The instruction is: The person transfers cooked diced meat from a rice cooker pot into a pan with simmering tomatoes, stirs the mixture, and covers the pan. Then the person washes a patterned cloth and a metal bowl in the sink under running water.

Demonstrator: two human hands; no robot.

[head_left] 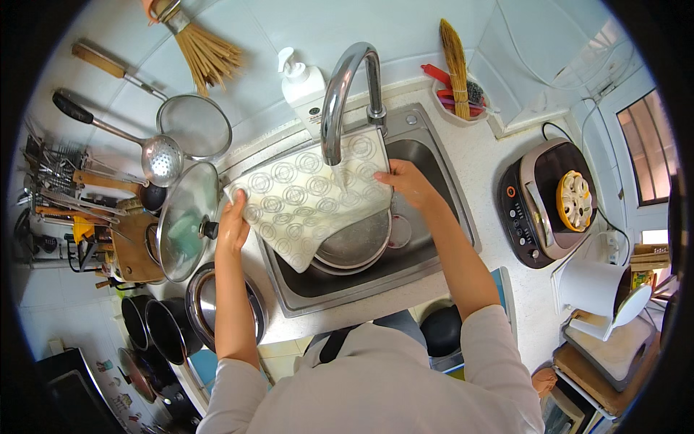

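A pale flexible baking mat (305,193) printed with rows of ring marks hangs between my hands over the sink. My left hand (234,221) grips its left edge. On the opposite side, my right hand (406,182) pinches the right edge between thumb and fingers. Water runs from the chrome faucet (347,92) onto the mat's upper surface. Beneath it, a round metal pan (355,244) sits in the stainless steel sink (434,238), partly hidden by the mat. The sink drain (399,231) shows to the right of the pan.
Behind the faucet stands a white pump bottle (303,89). A brush holder (461,111) sits at the back right corner. An electric griddle (547,203) occupies the right counter. To the left are a glass lid (187,222), a skimmer (162,160) and several pots (168,331).
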